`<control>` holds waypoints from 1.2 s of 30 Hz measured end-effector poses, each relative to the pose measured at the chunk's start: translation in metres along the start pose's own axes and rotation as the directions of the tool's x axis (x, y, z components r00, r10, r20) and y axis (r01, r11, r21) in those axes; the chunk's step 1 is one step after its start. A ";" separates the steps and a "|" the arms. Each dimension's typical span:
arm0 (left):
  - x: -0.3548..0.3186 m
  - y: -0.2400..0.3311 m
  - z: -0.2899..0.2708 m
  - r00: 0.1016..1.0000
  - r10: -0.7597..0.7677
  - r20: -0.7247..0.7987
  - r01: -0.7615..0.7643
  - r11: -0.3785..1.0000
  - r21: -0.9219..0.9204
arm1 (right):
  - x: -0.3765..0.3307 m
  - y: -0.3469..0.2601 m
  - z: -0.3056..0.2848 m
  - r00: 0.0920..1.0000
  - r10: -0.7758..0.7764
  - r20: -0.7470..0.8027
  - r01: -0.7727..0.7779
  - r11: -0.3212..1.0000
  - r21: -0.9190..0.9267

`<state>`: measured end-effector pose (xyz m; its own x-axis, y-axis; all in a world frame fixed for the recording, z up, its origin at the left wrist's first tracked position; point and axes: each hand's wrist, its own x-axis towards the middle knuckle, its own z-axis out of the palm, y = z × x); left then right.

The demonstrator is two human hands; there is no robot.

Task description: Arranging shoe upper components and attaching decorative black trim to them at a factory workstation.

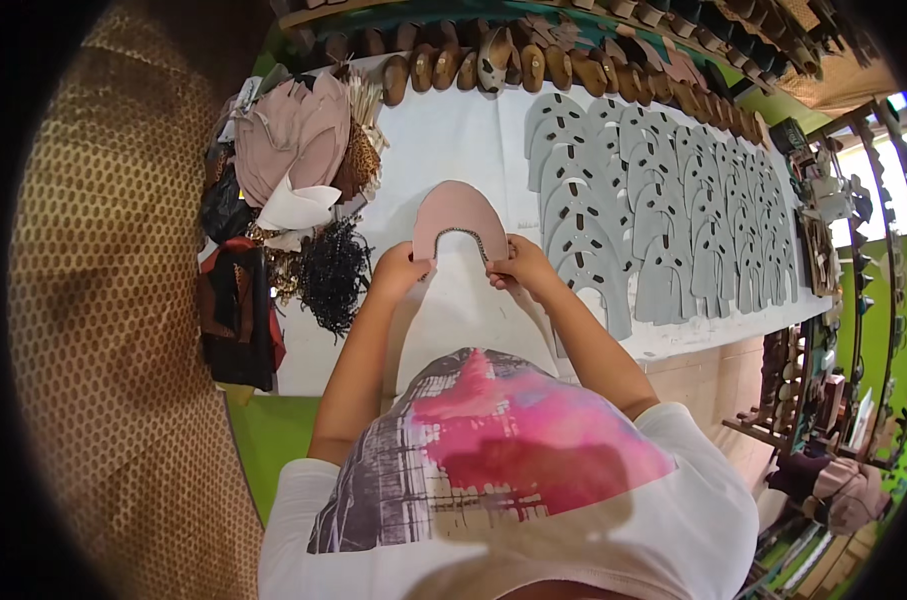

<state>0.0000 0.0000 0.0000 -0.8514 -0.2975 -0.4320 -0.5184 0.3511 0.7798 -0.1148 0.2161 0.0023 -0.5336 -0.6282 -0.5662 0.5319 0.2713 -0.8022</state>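
While fingers of both hands pinch it, pink arch-shaped shoe upper (460, 212) w/ dark trim on inner edge.

A white short-sleeved T-shirt (663, 510) is worn, printed across the front with a pink and red splash over a grey grid pattern; both forearms are left bare

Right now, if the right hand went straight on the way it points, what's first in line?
The pink upper it already pinches. The right hand points up-left, so past that piece probably bare white table; depth is unclear.
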 end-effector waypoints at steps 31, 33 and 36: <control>0.103 0.038 0.017 0.824 0.533 -0.192 -0.238 0.634 0.736 | 0.125 -0.047 0.028 0.767 -0.625 0.149 0.137 -0.067 -0.988; 0.103 0.038 0.021 0.825 0.525 -0.209 -0.226 0.645 0.730 | 0.127 -0.050 0.029 0.766 -0.629 0.131 0.112 -0.069 -0.991; 0.101 0.035 0.021 0.836 0.509 -0.206 -0.215 0.648 0.730 | 0.129 -0.059 0.022 0.840 -0.520 0.157 0.127 -0.093 -0.988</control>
<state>-0.1058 0.0008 -0.0261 -0.9589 -0.2528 0.1285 -0.2119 0.9400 0.2674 -0.2002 0.1029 -0.0196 -0.6214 -0.7830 -0.0287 -0.7665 0.6151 -0.1846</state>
